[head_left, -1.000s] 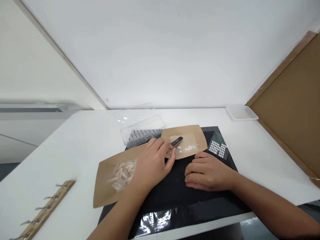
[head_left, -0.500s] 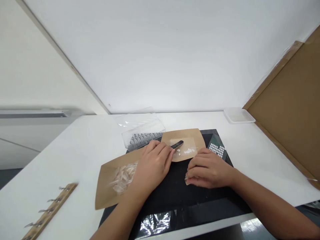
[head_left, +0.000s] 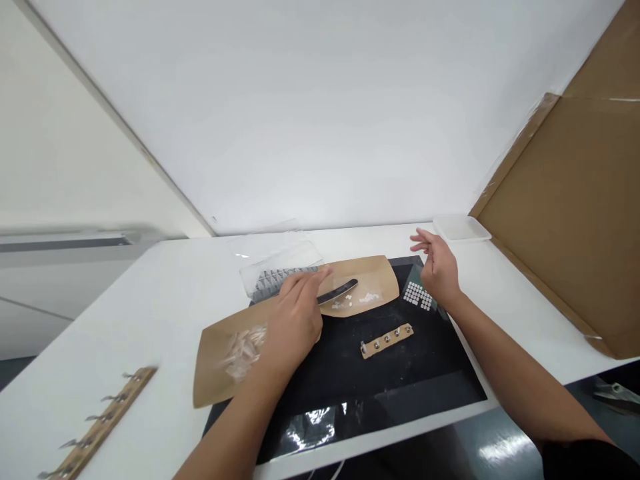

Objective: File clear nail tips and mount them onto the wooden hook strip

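White wall [head_left: 320,120] rises along the far edge of a white tabletop [head_left: 165,320], with a brown cardboard panel [head_left: 575,220] standing at its right side. A dark mat [head_left: 340,380] lies along the near edge, and on it, toward the middle, rests a short tan strip [head_left: 383,343] set at a slant, bearing a row of small shiny metal pieces.

The left hand [head_left: 295,323] lies over the inner end of a brown paper tray [head_left: 206,373] that holds a heap of clear slips [head_left: 245,350]. A dark curved file [head_left: 345,288] runs out from beside its fingers across a second brown tray [head_left: 383,268] with scattered white bits [head_left: 369,297]; whether the hand grips the file cannot be told.

The right hand [head_left: 441,270] is raised with its fingers parted, partly covering a sheet of white dots [head_left: 418,295] near the mat's far right corner.

Toward the tabletop's far edge are a clear case [head_left: 280,270] with grey contents and, farther right, a translucent container [head_left: 463,229]. A longer wooden strip [head_left: 103,423] with metal clips lies near the left edge.
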Motion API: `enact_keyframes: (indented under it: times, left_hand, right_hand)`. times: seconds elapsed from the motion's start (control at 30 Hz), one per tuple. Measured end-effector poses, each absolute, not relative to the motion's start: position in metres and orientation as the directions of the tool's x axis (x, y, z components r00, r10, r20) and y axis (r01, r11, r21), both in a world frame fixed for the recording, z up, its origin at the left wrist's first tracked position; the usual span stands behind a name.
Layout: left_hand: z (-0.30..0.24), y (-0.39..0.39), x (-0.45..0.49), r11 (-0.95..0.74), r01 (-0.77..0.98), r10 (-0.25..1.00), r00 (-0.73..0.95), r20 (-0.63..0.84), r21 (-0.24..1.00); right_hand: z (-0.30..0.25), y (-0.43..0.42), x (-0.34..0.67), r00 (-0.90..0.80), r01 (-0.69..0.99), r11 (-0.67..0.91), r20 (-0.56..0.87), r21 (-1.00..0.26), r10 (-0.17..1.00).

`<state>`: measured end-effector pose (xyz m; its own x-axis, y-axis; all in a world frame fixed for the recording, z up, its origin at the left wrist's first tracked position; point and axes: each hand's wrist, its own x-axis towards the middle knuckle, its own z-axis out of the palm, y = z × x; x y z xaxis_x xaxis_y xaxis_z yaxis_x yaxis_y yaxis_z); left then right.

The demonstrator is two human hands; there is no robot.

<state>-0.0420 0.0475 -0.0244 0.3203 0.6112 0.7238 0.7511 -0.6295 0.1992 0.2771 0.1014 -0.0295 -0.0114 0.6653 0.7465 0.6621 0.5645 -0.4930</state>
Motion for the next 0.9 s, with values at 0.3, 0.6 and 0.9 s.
enact_keyframes:
  times: [0.3,0.6,0.9]
  left_hand:
    - [-0.026,0.052,-0.049,-0.621,0.763,0.595,0.313,0.740,0.178]
    - [-0.034,0.052,-0.044,-0.611,0.755,0.660,0.320,0.680,0.239]
    - [-0.022,0.046,-0.038,-0.688,0.697,0.612,0.410,0.676,0.200]
  right_hand:
    - [-0.038,0.110,0.281,-0.147,0.715,0.517,0.621,-0.472,0.770]
    - [-0.045,0.109,0.276,-0.191,0.711,0.540,0.616,-0.450,0.765]
    - [-0.028,0.117,0.312,-0.342,0.818,0.468,0.372,-0.333,0.863]
